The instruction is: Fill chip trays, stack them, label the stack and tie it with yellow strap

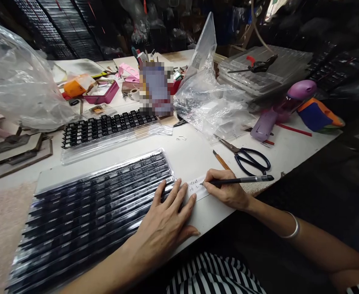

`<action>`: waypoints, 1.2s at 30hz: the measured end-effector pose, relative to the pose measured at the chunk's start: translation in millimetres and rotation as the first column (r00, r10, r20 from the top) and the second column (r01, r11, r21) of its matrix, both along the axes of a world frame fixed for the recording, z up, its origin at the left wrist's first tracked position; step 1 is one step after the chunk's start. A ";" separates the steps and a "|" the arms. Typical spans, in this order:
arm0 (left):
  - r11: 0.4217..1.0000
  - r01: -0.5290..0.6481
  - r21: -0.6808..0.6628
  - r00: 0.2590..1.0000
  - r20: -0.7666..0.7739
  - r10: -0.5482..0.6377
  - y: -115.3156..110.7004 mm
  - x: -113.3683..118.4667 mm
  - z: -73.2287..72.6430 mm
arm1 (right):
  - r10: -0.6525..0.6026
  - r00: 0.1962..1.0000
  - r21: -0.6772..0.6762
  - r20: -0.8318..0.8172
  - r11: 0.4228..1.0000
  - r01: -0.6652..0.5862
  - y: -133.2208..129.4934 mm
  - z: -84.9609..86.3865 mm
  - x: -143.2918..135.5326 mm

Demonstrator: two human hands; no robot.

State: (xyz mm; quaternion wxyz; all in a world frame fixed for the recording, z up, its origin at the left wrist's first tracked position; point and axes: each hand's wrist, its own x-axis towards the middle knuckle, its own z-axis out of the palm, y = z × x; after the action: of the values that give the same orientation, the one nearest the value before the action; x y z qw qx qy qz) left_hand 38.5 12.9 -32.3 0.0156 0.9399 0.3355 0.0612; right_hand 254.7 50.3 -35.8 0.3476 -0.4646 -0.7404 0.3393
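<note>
On the white label — script unreadable — right hand pinches a pen; left hand lies flat, open.

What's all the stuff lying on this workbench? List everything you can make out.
Wrapped tray: one, black in clear film, near left, under the left hand.
Second tray: one, black parts, clear base, behind it.
Paper label: one, white, at the wrapped tray's right end.
Scissors: one, black handles, right of centre.
Plastic bags: several, clear, centre and far left.
Purple tool: one, right side.
Table: one, white.
Pen: one, black, in the right hand.
Left hand: flat, fingers spread on tray and label.
Right hand: gripping pen, tip on label.
</note>
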 end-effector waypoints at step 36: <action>1.000 -0.009 -0.012 1.000 0.029 0.010 -0.2 1.1 1.2 | 0.093 0.994 0.062 0.063 0.993 -0.097 -0.9 -3.1 -0.7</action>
State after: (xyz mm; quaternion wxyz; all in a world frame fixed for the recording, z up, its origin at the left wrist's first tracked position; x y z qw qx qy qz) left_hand 39.6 12.7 -31.2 0.0259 0.9372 0.3401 0.0727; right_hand 253.9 49.4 -38.9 0.3239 -0.4270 -0.7824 0.3171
